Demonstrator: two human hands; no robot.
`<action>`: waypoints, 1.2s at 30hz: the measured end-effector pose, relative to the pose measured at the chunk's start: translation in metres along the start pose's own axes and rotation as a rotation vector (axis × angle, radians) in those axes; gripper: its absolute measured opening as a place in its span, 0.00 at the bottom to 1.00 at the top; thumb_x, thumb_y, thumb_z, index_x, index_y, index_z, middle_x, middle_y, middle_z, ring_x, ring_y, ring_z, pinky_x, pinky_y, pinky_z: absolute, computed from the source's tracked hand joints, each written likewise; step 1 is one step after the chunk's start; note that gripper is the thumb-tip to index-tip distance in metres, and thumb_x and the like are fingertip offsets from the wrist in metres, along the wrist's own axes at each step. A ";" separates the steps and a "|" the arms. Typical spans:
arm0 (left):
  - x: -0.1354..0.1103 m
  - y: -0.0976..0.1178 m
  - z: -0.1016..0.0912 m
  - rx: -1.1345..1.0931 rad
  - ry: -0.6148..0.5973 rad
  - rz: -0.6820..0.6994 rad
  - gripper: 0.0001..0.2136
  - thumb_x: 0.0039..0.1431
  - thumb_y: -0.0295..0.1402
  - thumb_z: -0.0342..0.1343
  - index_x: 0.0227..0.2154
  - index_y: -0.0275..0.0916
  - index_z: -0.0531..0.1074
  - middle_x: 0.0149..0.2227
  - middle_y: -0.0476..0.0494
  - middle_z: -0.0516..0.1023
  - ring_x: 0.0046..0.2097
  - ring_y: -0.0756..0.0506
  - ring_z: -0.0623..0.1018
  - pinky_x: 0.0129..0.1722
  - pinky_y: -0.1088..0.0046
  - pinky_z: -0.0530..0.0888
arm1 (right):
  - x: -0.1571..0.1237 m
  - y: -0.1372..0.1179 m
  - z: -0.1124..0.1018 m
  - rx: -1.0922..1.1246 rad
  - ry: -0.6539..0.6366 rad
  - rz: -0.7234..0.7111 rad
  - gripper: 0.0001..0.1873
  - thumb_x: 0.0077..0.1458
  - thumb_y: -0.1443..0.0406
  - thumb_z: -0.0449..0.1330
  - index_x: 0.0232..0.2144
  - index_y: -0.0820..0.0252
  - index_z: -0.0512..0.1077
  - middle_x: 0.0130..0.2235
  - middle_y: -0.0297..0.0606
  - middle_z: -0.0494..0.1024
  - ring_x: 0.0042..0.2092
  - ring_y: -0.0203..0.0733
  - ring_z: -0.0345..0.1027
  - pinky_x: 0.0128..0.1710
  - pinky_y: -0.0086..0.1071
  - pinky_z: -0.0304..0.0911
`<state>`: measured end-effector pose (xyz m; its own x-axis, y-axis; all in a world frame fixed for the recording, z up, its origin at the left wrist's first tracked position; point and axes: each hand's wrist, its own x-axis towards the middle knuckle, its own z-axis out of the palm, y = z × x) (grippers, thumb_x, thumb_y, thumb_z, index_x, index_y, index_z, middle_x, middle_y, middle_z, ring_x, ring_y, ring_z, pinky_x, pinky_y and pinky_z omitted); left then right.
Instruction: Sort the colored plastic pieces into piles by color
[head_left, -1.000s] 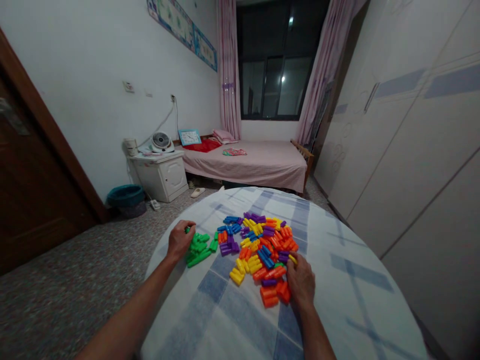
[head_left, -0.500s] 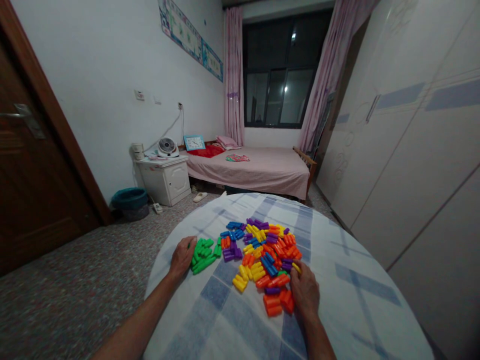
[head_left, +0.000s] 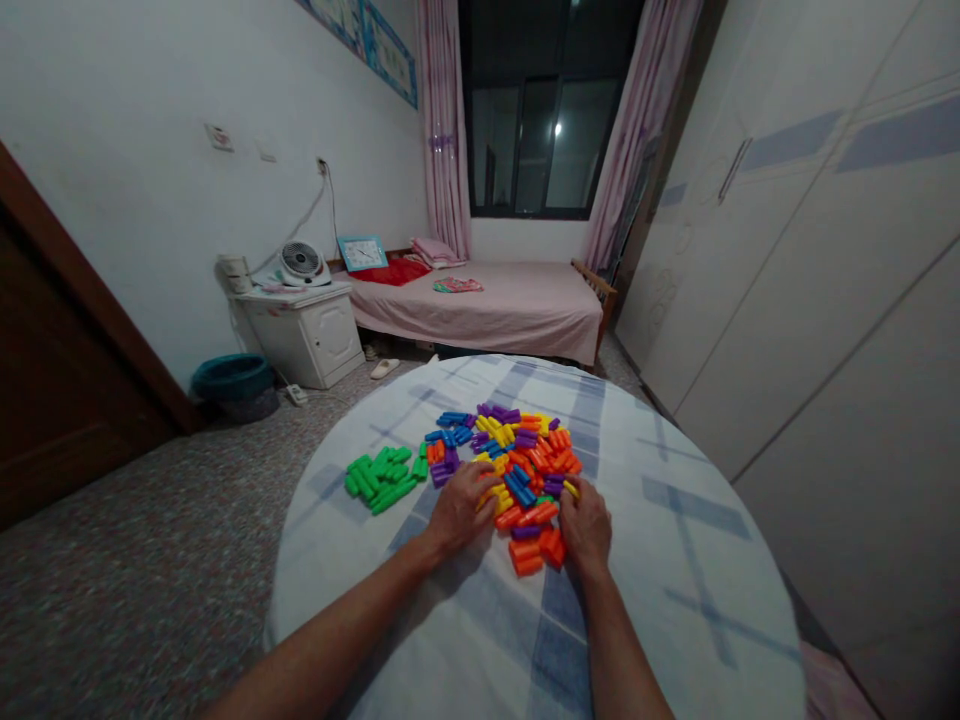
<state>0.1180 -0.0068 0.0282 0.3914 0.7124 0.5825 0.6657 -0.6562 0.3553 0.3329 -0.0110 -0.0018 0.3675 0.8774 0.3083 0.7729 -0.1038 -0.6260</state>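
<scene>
A heap of mixed plastic blocks [head_left: 525, 460], orange, yellow, blue and purple, lies in the middle of a round table with a white and blue checked cloth [head_left: 675, 560]. A separate group of green blocks [head_left: 381, 479] sits to its left. My left hand [head_left: 461, 510] rests on the near left side of the heap, fingers curled over yellow blocks; whether it grips one is hidden. My right hand [head_left: 585, 522] is at the heap's near right edge, fingers closed on a yellow block [head_left: 571, 489]. Two orange blocks [head_left: 527, 557] lie between my hands.
Beyond the table stands a bed with a pink cover [head_left: 487, 310], a white bedside cabinet [head_left: 300, 335] with a small fan [head_left: 301, 264], and a teal basin [head_left: 231, 380] on the floor. White wardrobe doors [head_left: 825, 280] line the right. A brown door [head_left: 52, 400] is at left.
My left hand has left the green blocks and moved right onto the near left side of the mixed heap. My right hand stays at the heap's right edge. The camera view shifted.
</scene>
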 end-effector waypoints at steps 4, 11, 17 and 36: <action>0.009 0.020 0.020 0.039 -0.116 -0.011 0.15 0.56 0.35 0.55 0.47 0.41 0.71 0.51 0.38 0.70 0.52 0.40 0.70 0.51 0.59 0.69 | 0.001 0.002 0.002 -0.012 0.018 -0.019 0.18 0.56 0.64 0.48 0.45 0.62 0.70 0.44 0.43 0.76 0.45 0.43 0.67 0.45 0.33 0.56; 0.034 0.030 0.037 0.138 -0.305 -0.118 0.27 0.54 0.34 0.55 0.58 0.43 0.60 0.51 0.40 0.69 0.51 0.41 0.69 0.51 0.62 0.69 | 0.002 0.002 0.003 -0.007 0.005 0.003 0.18 0.56 0.64 0.48 0.46 0.62 0.70 0.44 0.43 0.75 0.45 0.43 0.67 0.45 0.33 0.56; 0.041 0.023 0.046 0.065 -0.282 -0.183 0.19 0.58 0.33 0.50 0.53 0.44 0.65 0.45 0.42 0.73 0.46 0.44 0.72 0.46 0.68 0.70 | 0.001 0.000 0.000 -0.016 -0.023 0.012 0.19 0.56 0.65 0.48 0.47 0.61 0.69 0.46 0.41 0.75 0.47 0.44 0.66 0.47 0.33 0.55; 0.056 -0.076 -0.015 0.408 -0.194 -0.556 0.12 0.55 0.33 0.52 0.42 0.40 0.72 0.43 0.40 0.72 0.48 0.41 0.71 0.47 0.66 0.68 | 0.002 0.004 0.002 -0.015 -0.045 0.016 0.19 0.57 0.63 0.46 0.47 0.60 0.69 0.47 0.42 0.74 0.48 0.44 0.66 0.47 0.34 0.56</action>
<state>0.0797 0.0785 0.0449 0.0058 0.9705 0.2410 0.9692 -0.0648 0.2376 0.3359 -0.0092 -0.0052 0.3570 0.8955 0.2657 0.7748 -0.1250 -0.6198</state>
